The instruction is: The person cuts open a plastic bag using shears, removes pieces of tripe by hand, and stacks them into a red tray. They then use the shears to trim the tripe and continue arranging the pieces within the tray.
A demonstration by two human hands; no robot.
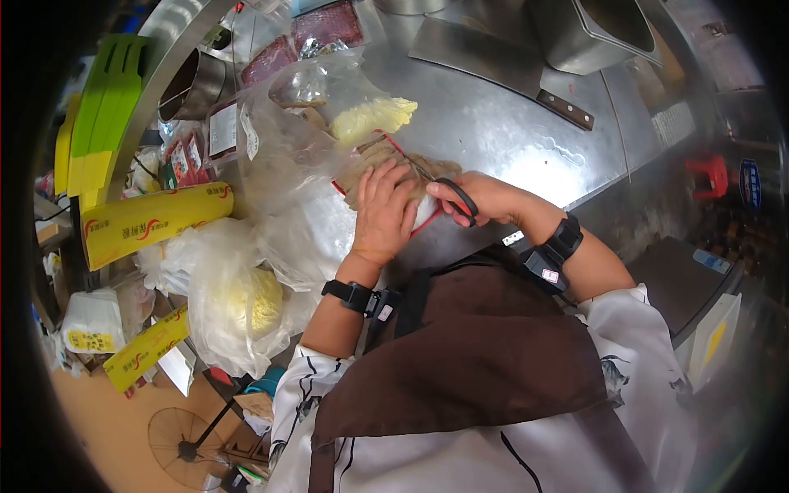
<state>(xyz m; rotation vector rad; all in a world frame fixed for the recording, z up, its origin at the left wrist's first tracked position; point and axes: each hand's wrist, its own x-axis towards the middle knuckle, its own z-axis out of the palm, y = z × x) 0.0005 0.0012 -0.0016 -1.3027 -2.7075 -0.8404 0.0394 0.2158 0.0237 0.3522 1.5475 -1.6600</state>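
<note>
My right hand (493,197) grips a pair of scissors (465,205) by the black handles. Their blades point up and left, over a clear package with red edges and brown contents (371,161) on the metal counter. My left hand (383,205) lies on top of this package with its fingers stretched over it, close to the scissor blades. Just beyond the package sits a pale yellow cabbage leaf (374,117). Clear plastic bags (283,164) spread over the counter left of my left hand.
A cleaver (485,62) lies at the back of the counter (468,123), near a metal container (588,37). On the left are a yellow box (156,223) and a bagged cabbage (255,300). Dark red packs (327,25) lie at the far side. A fan (187,448) stands lower left.
</note>
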